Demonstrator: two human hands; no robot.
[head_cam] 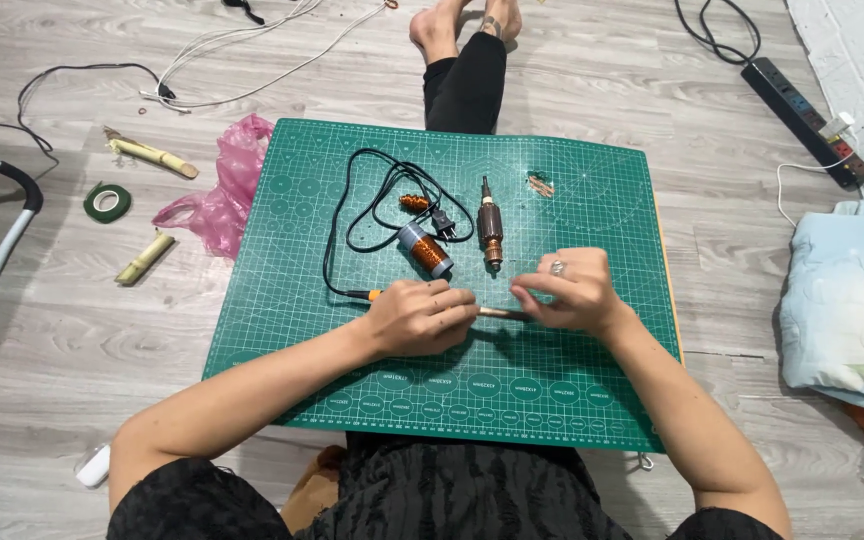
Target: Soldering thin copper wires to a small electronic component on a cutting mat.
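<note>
Two hands meet low on the green mat (572, 400), left hand (417, 318) and right hand (567, 292) each pinching an end of a thin rod (500, 313) lying nine-to-three between them, coil (424, 250) at twelve o'clock.

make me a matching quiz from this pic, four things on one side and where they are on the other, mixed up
Things:
1. copper wire spool
2. green tape roll
3. power strip
4. pink plastic bag

Places:
A. on the floor at the far right, near the white wall
B. on the green cutting mat, just beyond the left hand
C. on the floor touching the mat's left edge
D. on the floor well left of the mat, between two pale sticks

Pairs: 1-B, 2-D, 3-A, 4-C
</note>
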